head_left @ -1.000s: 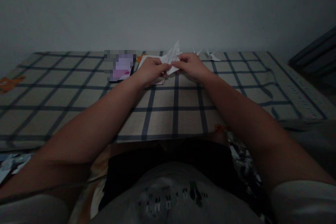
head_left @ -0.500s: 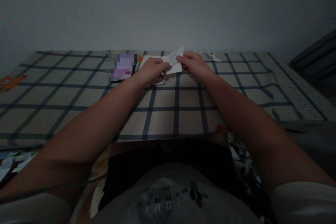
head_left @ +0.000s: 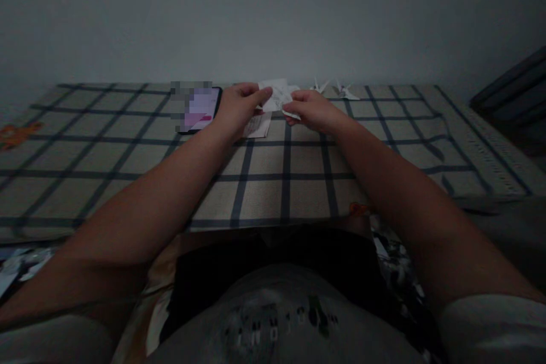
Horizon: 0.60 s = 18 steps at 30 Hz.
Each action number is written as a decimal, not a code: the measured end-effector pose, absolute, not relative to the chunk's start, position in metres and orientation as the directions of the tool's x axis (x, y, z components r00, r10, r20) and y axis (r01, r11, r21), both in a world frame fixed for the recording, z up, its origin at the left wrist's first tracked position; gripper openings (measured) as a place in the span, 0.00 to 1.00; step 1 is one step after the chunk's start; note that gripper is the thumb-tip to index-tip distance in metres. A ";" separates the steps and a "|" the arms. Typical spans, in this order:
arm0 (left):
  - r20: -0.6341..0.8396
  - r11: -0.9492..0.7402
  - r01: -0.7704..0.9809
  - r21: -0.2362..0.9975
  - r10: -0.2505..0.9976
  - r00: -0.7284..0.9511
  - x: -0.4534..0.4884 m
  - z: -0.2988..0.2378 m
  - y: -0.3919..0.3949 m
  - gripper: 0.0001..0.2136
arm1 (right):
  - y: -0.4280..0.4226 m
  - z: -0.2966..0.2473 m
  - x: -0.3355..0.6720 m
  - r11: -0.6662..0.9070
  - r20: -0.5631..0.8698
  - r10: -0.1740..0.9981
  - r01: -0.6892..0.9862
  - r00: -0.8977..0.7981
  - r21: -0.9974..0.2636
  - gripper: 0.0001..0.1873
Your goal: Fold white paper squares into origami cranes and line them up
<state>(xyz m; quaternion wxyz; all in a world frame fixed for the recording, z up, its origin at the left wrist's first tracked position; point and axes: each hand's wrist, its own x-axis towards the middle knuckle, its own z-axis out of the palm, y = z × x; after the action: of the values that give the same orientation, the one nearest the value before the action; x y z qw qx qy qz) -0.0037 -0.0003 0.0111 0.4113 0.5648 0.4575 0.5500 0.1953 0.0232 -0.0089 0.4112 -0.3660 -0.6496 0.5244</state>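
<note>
A creased white sheet of paper point(head_left: 275, 94) is held up between my two hands, a little above the checked tablecloth. My left hand point(head_left: 244, 103) pinches its left side between thumb and fingers. On the other side, my right hand point(head_left: 310, 109) grips the lower right edge, thumb on top. Beneath my left hand lies a small stack of printed paper point(head_left: 257, 125), partly covered by the hand. Two folded paper cranes, a nearer-in crane point(head_left: 319, 89) and an outer crane point(head_left: 346, 91), stand beyond my right hand by the wall.
A phone point(head_left: 202, 108) with a lit, partly blurred screen lies left of my left hand. The checked cloth point(head_left: 264, 196) covers the table, whose far side meets a grey wall point(head_left: 273, 17). Dark slatted furniture point(head_left: 516, 96) stands at the right.
The paper has turned and flattened between my hands, its raised peak gone. My left hand has shifted slightly up and left, my right hand slightly down. The inner crane now shows more.
</note>
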 end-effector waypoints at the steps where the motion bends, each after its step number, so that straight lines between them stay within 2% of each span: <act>1: 0.247 -0.245 0.061 0.968 0.969 -0.018 -0.004 0.011 0.000 0.12 | 0.025 -0.011 0.195 0.194 0.158 0.900 0.050 -0.406 -0.980 0.08; 9: 0.229 -0.229 0.013 0.973 0.973 -0.010 -0.002 0.009 -0.001 0.08 | 0.027 -0.013 0.198 0.362 0.270 0.870 0.163 -0.414 -0.918 0.09; 13: 0.210 -0.212 -0.070 0.975 0.977 -0.034 -0.003 0.008 0.001 0.08 | 0.025 -0.008 0.200 0.370 0.261 0.863 0.190 -0.433 -0.909 0.09; 18: 0.184 -0.180 -0.132 0.975 0.983 0.012 -0.004 0.004 0.002 0.09 | 0.023 -0.007 0.199 0.364 0.262 0.850 0.150 -0.457 -0.919 0.09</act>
<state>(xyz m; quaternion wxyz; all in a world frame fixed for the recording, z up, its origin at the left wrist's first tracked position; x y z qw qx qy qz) -0.0040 0.0021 0.0041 0.4897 0.5162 0.4123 0.5690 0.1989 0.0233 -0.0067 0.3914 -0.3438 -0.7273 0.4467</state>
